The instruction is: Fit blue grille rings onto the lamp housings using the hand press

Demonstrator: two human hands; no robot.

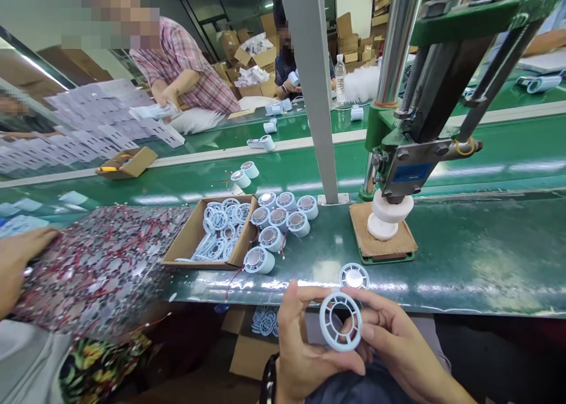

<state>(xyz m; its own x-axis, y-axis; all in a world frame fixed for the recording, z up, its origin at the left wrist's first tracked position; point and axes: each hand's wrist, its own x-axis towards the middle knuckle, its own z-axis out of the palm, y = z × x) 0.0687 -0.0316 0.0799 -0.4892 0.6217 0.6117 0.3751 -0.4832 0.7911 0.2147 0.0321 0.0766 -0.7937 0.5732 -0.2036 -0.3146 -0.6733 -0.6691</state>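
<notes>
Just beyond the front edge of the bench, a light-blue spoked plastic ring (326, 328) is held up between my hands. My left hand (297, 346) grips it with the thumb below and a finger above. From the other side, my right hand (393, 333) holds its right rim between thumb and fingers; some fingertips show behind the spokes. Right behind the ring, a round light-blue part with a spoked face and pale centre (354, 276) rests at the bench edge, partly hidden by my fingers.
A press (402, 174) with a white round head stands over a brown pad (400, 252). To the left are a cardboard box (177, 261) of rings, several round motor units (259, 260) and a pile of red-wired parts (101, 262). A co-worker's hand (26, 256) reaches the pile. A grey post (312, 85) rises mid-bench.
</notes>
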